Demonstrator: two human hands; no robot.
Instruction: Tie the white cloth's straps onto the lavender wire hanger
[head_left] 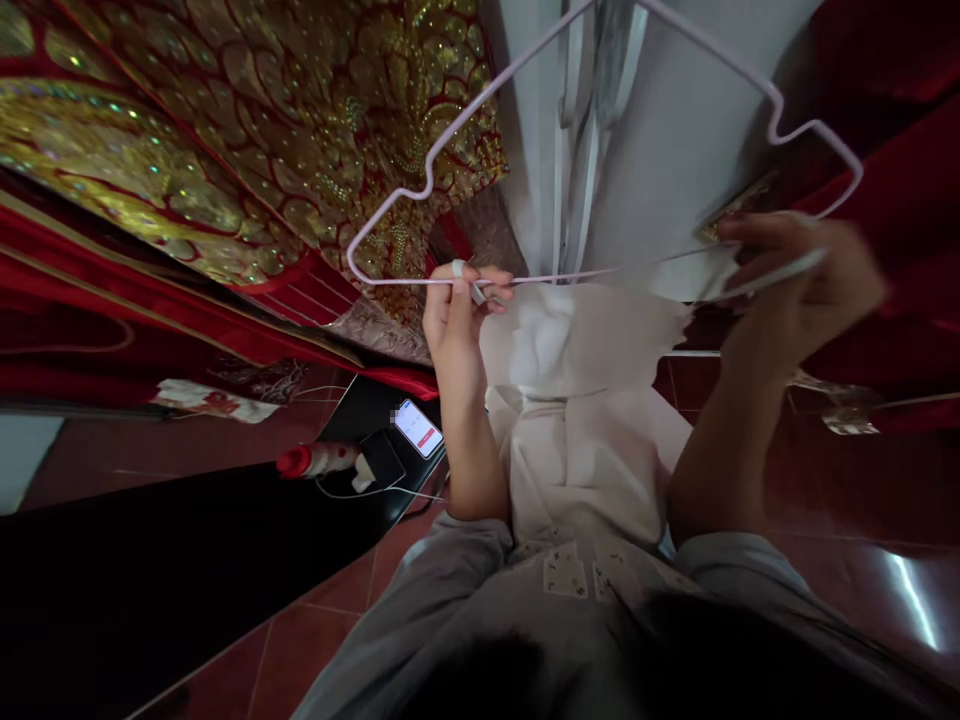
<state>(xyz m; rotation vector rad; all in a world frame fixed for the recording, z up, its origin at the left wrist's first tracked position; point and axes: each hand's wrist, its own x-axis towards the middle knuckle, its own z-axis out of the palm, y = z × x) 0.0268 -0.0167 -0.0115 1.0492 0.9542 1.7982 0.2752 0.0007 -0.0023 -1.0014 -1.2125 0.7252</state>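
Observation:
A pale pink clothes hanger (469, 112) is held up in front of me, its bottom bar running crosswise. My left hand (465, 300) is closed on that bar near its left end. A short white strip (478, 292) shows at its fingers. My right hand (814, 275) is smeared by motion at the hanger's right end, its fingers bent around a longer white strip (780, 272). Whether it also touches the bar cannot be made out. Cream cloth (592, 340) lies below the bar, between my forearms; its link to the strips is unclear.
Red garments with gold sequins (300, 130) hang at the left, and dark red cloth (915, 220) at the right. Pale cabinet-like doors (667, 130) stand ahead. A black bench (225, 540) bears a lit phone (419, 428) and a red-capped bottle (319, 459).

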